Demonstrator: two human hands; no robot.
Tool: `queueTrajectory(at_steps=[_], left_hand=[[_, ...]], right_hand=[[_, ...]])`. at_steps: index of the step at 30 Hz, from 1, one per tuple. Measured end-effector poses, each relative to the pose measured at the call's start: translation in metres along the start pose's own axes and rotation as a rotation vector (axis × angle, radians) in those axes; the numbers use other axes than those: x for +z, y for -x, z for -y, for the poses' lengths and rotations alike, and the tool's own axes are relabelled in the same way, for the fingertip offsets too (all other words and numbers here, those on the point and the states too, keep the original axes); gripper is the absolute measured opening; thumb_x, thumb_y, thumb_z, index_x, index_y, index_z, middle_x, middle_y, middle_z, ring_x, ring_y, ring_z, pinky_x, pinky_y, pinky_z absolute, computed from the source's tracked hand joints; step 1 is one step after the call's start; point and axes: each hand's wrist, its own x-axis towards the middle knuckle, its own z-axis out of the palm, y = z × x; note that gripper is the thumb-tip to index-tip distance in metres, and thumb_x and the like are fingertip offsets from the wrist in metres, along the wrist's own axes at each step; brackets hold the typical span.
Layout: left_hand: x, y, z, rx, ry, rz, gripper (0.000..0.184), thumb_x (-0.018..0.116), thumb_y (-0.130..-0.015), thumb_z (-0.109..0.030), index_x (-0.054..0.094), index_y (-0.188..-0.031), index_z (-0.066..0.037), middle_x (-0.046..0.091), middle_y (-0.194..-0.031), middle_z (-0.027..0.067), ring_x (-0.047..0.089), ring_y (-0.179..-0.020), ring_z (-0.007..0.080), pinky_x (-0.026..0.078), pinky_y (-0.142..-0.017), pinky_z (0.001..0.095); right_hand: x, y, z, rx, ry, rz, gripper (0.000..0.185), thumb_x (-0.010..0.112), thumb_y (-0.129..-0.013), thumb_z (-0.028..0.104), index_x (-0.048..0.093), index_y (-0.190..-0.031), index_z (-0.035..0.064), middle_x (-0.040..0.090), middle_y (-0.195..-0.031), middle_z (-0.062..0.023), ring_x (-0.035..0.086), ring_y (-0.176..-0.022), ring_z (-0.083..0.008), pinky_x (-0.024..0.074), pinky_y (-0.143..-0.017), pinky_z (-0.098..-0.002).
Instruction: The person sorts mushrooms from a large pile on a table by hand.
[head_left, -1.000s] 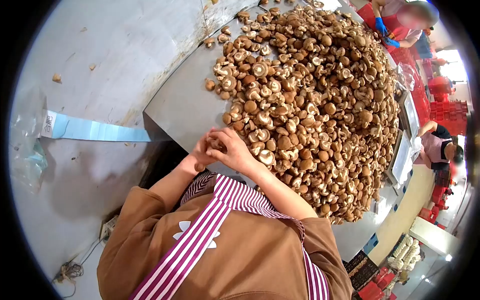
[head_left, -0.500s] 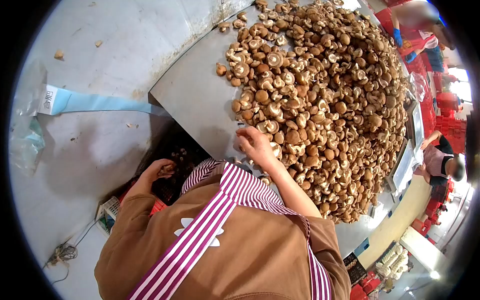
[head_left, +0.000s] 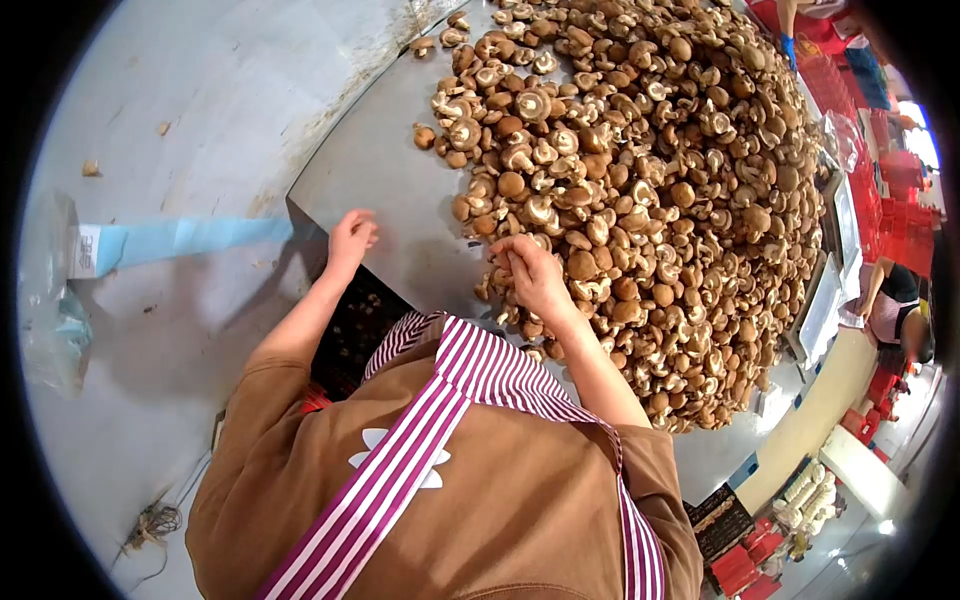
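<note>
A large heap of brown shiitake mushrooms (head_left: 640, 200) covers much of the metal table (head_left: 385, 165). At the near left edge of the heap, my right hand (head_left: 535, 275) has its fingers curled down around a mushroom that they mostly hide. My left hand (head_left: 352, 242) hangs over the table's near corner, fingers loosely bent and apart, with nothing visible in them. Below it, partly covered by my forearm and apron, is a dark crate (head_left: 365, 318) with small pieces inside.
A blue strip (head_left: 190, 240) with a white label and a clear plastic bag (head_left: 50, 300) lie at the left. Metal trays (head_left: 820, 305) stand along the heap's far side. Another person (head_left: 895, 315) is at the right, near stacked red crates (head_left: 905, 235).
My left hand has risen from over the dark crate to the table's corner. My right hand has shifted slightly right, its fingers now more curled at the heap's edge.
</note>
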Motion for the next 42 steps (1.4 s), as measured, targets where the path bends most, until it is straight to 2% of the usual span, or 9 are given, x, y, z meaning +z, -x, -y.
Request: queueTrajectory(at_steps=[3, 7, 12, 16, 20, 24, 30, 35, 42], left_hand=[[0.036, -0.015, -0.065, 0.260, -0.349, 0.036, 0.023, 0.065, -0.094, -0.019, 0.070, -0.110, -0.003, 0.072, -0.103, 0.0105, 0.070, -0.087, 0.0204, 0.054, -0.078, 0.0344], [0.099, -0.057, -0.150, 0.647, -0.331, 0.194, 0.028, 0.067, -0.091, -0.020, 0.069, -0.114, -0.004, 0.070, -0.111, 0.0106, 0.070, -0.095, 0.0223, 0.054, -0.083, 0.0340], [0.207, -0.133, -0.223, 0.946, -0.527, 0.198, 0.045, 0.070, -0.091, -0.029, 0.062, -0.130, -0.009, 0.062, -0.128, 0.0098, 0.060, -0.120, 0.0263, 0.049, -0.099, 0.0409], [0.269, -0.159, -0.213, 0.739, -0.952, 0.180, 0.069, 0.068, -0.088, -0.049, 0.054, -0.145, -0.014, 0.046, -0.153, 0.0111, 0.046, -0.138, 0.0304, 0.034, -0.115, 0.0487], [0.260, -0.120, -0.230, 0.690, -1.020, 0.353, 0.071, 0.068, -0.085, -0.055, 0.056, -0.143, -0.016, 0.054, -0.143, 0.0090, 0.049, -0.134, 0.0291, 0.028, -0.116, 0.0492], [0.242, -0.084, -0.206, 0.614, -0.652, 0.650, 0.040, 0.062, -0.096, -0.028, 0.062, -0.130, -0.008, 0.058, -0.137, 0.0092, 0.057, -0.124, 0.0273, 0.049, -0.106, 0.0419], [0.222, -0.022, -0.156, 1.016, -0.561, 0.527, 0.037, 0.064, -0.094, -0.019, 0.065, -0.127, -0.005, 0.052, -0.142, 0.0127, 0.048, -0.133, 0.0287, 0.035, -0.118, 0.0455], [0.205, -0.003, -0.161, 1.108, -0.485, 0.481, 0.036, 0.066, -0.094, -0.020, 0.067, -0.129, -0.015, 0.053, -0.149, 0.0067, 0.040, -0.145, 0.0294, 0.031, -0.122, 0.0483], [0.193, -0.088, -0.179, 0.945, -0.498, 0.150, 0.027, 0.064, -0.097, -0.019, 0.069, -0.123, -0.013, 0.064, -0.135, 0.0059, 0.055, -0.131, 0.0250, 0.040, -0.115, 0.0446]], right_hand=[[-0.009, 0.005, -0.003, -0.034, 0.048, -0.042, 0.020, 0.063, -0.098, 0.010, 0.067, -0.116, 0.0032, 0.070, -0.105, -0.0168, 0.069, -0.096, -0.0303, 0.0548, -0.081, -0.0393], [-0.017, 0.003, -0.006, 0.109, -0.030, -0.051, 0.030, 0.073, -0.092, 0.018, 0.067, -0.117, 0.0035, 0.069, -0.098, -0.0162, 0.069, -0.087, -0.0276, 0.0547, -0.076, -0.0375], [-0.025, -0.009, -0.004, 0.016, -0.052, -0.120, 0.026, 0.069, -0.095, 0.015, 0.066, -0.116, 0.0013, 0.070, -0.100, -0.0171, 0.070, -0.091, -0.0260, 0.0558, -0.077, -0.0383], [-0.053, -0.015, 0.008, 0.073, -0.058, -0.156, 0.025, 0.067, -0.096, 0.017, 0.066, -0.116, 0.0012, 0.071, -0.101, -0.0162, 0.070, -0.092, -0.0257, 0.0560, -0.078, -0.0377], [-0.087, -0.018, -0.009, 0.358, -0.157, -0.268, 0.027, 0.065, -0.099, 0.019, 0.065, -0.123, 0.0053, 0.071, -0.109, -0.0132, 0.069, -0.094, -0.0212, 0.0583, -0.085, -0.0368], [-0.130, -0.046, -0.023, 0.337, -0.187, -0.359, 0.025, 0.061, -0.101, 0.019, 0.064, -0.121, 0.0032, 0.070, -0.111, -0.0134, 0.069, -0.099, -0.0211, 0.0580, -0.089, -0.0363], [-0.195, -0.139, -0.071, 0.050, 0.710, -0.446, 0.038, 0.062, -0.099, 0.032, 0.063, -0.126, 0.0059, 0.062, -0.132, -0.0126, 0.060, -0.119, -0.0260, 0.0481, -0.097, -0.0476], [-0.169, -0.155, -0.070, 0.373, 0.822, -0.218, 0.071, 0.058, -0.096, 0.059, 0.045, -0.152, 0.0176, 0.047, -0.152, -0.0179, 0.043, -0.142, -0.0365, 0.0316, -0.119, -0.0551], [-0.124, -0.064, -0.053, -0.096, 0.910, -0.254, 0.036, 0.065, -0.095, 0.035, 0.068, -0.124, 0.0126, 0.054, -0.142, -0.0125, 0.039, -0.143, -0.0358, 0.0267, -0.118, -0.0578]])
